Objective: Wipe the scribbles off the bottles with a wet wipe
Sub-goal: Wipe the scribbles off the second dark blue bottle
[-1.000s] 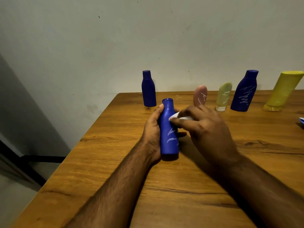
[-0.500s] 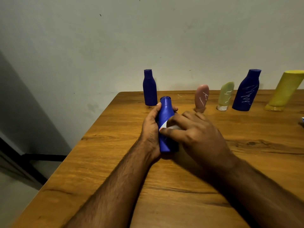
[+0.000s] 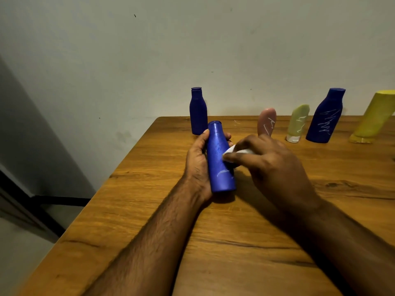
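The wooden table is stretching from the near edge of the view to the wall, its left edge running diagonally from near left to the far corner, with bare floor lying beyond it on the left. Both forearms are lying over open tabletop in the near half.

In the middle, the left hand is gripping the blue bottle, fingers wrapping round behind it and fingertips showing past its right side near the neck; the bottle is tilting with its cap pointing far and its base sitting on or just above the wood. A pale scribble is showing low on its front. The right hand is pinching a white wet wipe between thumb and curled fingers, pressing it against the bottle's right side at mid-height.

Along the far edge, by the wall, a second blue bottle is standing upright, capped and unmarked on the side showing. To its right, a pink tube, a green tube on its white cap, and a large dark blue bottle are each carrying white scribbles. A yellow bottle is standing at the right border. What any of them hold cannot be told.
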